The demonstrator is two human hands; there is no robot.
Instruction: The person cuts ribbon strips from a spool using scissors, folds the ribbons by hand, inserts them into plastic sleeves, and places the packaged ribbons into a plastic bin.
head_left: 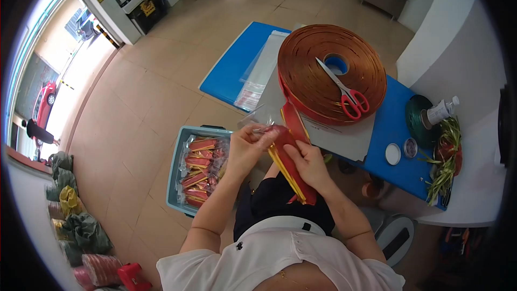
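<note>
A folded bundle of red ribbon with yellow edges (291,171) is held in front of my lap. My right hand (311,166) is closed around its middle, thumb on top. My left hand (246,150) pinches a clear plastic bag (263,115) at the bundle's upper end; how far the bag covers the ribbon is hard to make out. Just beyond my hands, a large roll of red ribbon (301,62) lies on the table, a loose strip (291,118) coming off it. Scissors with red handles (347,94) rest on the roll.
Left of my legs a light-blue bin (173,183) holds several bagged red bundles (199,178). Flat clear bags (259,78) lie on the blue table (229,70). At right are a white bottle (441,112), green coil (419,124), round lid (392,154) and green stalks (444,175).
</note>
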